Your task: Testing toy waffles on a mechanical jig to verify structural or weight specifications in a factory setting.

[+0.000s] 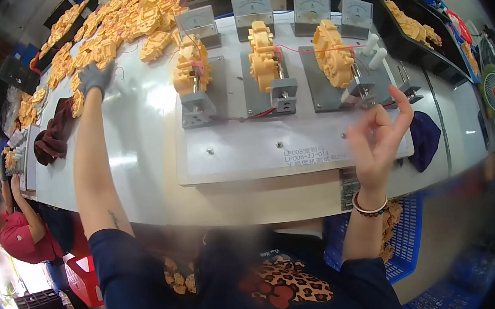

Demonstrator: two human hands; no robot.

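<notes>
My left hand (95, 80), in a grey glove, stretches to the edge of a pile of yellow-orange plastic gearbox housings (120, 32). Its fingers are spread, and nothing shows in them. Bare and slightly blurred, my right hand (379, 140) hovers over the front right of a white test board, fingers apart and empty. Just beyond it is the metal clamp (358, 91) of the right fixture. Three grey fixtures on the test board (235, 156) each hold a housing: left (192, 67), middle (262, 56) and right (333, 52). A thin red wire runs from the middle housing past the right one.
Several analog meters (253, 12) stand behind the fixtures. Black trays of housings sit at the back and right (410, 35). A brown cloth (55, 132) and a dark blue cloth (424, 140) lie on the table. Blue basket (410, 240) below; another person (17, 230) works at left.
</notes>
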